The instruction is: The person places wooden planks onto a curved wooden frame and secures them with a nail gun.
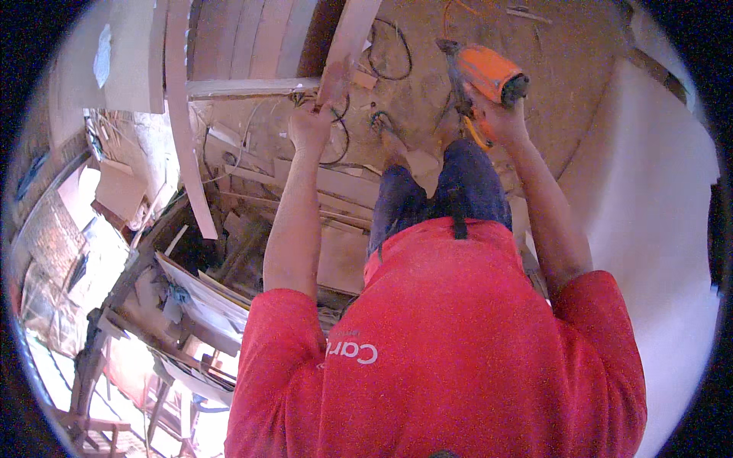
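Note:
My right hand (500, 118) is wrapped round the handle of an orange and black nail gun (486, 70), held in front of my right leg. The gun's dark nose end lies to the left of its orange body. My left hand (309, 126) closes on the lower end of a wooden post (350, 46) at the corner of a slatted wooden frame (256, 90). Its fingertips are partly hidden behind the wood. The nail gun and the frame are apart.
A long curved wooden strip (187, 145) hangs down left of the frame. Boards and offcuts (328, 179) lie in a pile beside my legs. A dark hose (411, 57) loops on the dusty floor (569, 49). A pale sheet-like surface (649, 198) stands at the right.

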Demonstrator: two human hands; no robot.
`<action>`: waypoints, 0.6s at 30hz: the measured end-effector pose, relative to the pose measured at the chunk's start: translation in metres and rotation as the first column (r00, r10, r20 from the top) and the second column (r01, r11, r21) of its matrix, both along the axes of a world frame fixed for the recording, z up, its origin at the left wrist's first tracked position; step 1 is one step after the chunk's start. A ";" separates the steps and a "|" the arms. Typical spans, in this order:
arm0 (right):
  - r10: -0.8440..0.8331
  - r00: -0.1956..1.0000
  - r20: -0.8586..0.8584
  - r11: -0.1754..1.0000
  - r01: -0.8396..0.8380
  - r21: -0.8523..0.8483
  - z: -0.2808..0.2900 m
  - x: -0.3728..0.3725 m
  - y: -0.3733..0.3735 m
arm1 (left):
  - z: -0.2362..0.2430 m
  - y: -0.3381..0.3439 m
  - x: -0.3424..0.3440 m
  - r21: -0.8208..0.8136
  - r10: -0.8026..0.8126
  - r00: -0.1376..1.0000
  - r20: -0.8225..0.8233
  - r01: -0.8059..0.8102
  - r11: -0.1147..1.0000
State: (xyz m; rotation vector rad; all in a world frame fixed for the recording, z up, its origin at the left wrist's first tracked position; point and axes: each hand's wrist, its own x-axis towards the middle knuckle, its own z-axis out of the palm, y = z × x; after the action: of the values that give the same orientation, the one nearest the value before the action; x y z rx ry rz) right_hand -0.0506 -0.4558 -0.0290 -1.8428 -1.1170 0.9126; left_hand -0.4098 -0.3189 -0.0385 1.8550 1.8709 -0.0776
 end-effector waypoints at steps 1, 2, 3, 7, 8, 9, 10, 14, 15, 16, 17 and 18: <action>0.087 0.986 0.145 0.985 -0.107 0.139 0.001 -0.010 0.000 | 0.001 0.001 0.001 -0.006 -0.013 1.000 0.001 0.013 1.000; 0.075 0.986 0.146 0.986 -0.095 0.137 -0.001 -0.019 -0.002 | 0.000 0.003 -0.001 0.034 -0.053 0.998 0.018 0.052 0.998; 0.079 0.989 0.125 0.997 -0.080 0.001 -0.002 -0.030 -0.005 | -0.001 0.004 -0.003 0.074 -0.092 0.995 0.032 0.089 0.993; 0.082 0.993 -0.085 0.987 -0.093 -0.131 -0.022 -0.073 -0.007 | -0.009 0.006 -0.009 0.061 -0.087 0.984 0.154 0.078 0.995; 0.082 0.986 -0.148 0.986 -0.101 -0.132 -0.031 -0.085 -0.008 | -0.010 0.005 -0.007 0.090 -0.124 0.982 0.141 0.112 0.990; -0.087 0.799 -0.596 0.996 0.048 -0.080 -0.033 -0.101 0.000 | -0.012 0.006 -0.011 0.125 -0.154 0.981 0.121 0.139 0.982; -0.019 0.850 -0.526 0.998 -0.012 -0.056 -0.033 -0.111 0.002 | -0.013 0.006 -0.015 0.124 -0.157 0.981 0.112 0.143 0.982; -0.034 0.745 -0.666 0.997 0.075 0.034 -0.080 -0.141 0.000 | -0.019 0.006 0.001 0.151 -0.172 0.952 0.254 0.136 0.979; -0.027 0.726 -0.687 0.997 0.066 0.030 -0.071 -0.156 0.007 | -0.016 0.005 -0.010 0.175 -0.176 0.960 0.216 0.140 0.975; -0.025 0.712 -0.701 0.998 0.054 0.019 -0.060 -0.168 0.010 | -0.013 0.004 -0.020 0.170 -0.167 0.968 0.189 0.136 0.976; -0.037 0.712 -0.702 0.998 0.057 0.005 -0.052 -0.169 0.011 | -0.014 0.006 -0.018 0.167 -0.170 0.956 0.240 0.132 0.977; -0.046 0.706 -0.707 0.998 0.064 -0.001 -0.062 -0.174 0.008 | -0.014 0.006 -0.016 0.164 -0.171 0.941 0.290 0.127 0.978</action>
State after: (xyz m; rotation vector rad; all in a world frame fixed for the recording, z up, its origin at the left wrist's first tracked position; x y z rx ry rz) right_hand -0.2243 -0.4483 -0.0913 -1.2811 -0.5677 1.4028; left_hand -0.4260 -0.3124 -0.0525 1.9748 1.5585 0.2831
